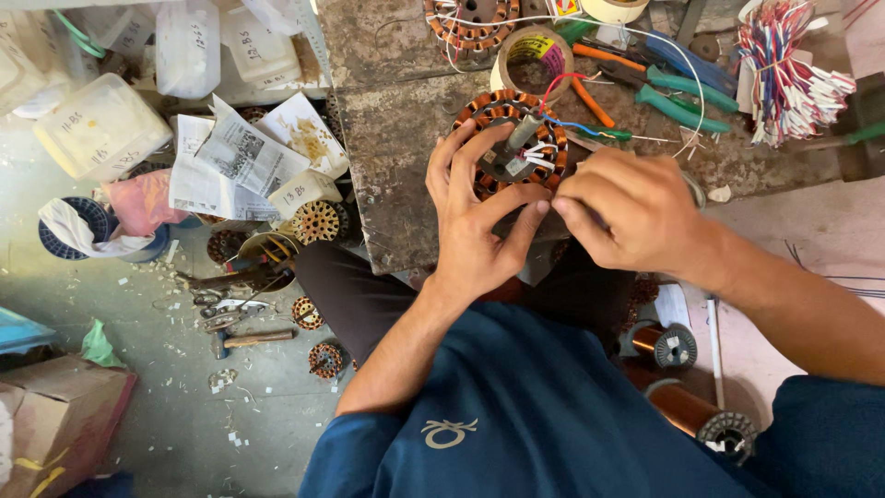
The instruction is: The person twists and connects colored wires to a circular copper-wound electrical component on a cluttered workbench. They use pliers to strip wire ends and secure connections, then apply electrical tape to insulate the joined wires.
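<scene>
A round motor stator (510, 146) with copper windings, orange insulation and a grey shaft lies on a worn dark work board (396, 175). Red, blue and white leads come off its top. My left hand (475, 221) grips the stator's near-left rim, fingers spread over the windings. My right hand (627, 207) is pinched closed at the stator's near-right edge, thumb meeting my left thumb; what it pinches is hidden.
Pliers and cutters with orange and teal handles (664, 88), a tape roll (533, 51), a second stator (472, 23) and a wire bundle (788, 78) lie behind. Copper wire spools (666, 343) stand at right. Plastic jars (97, 124), papers, tools clutter the floor at left.
</scene>
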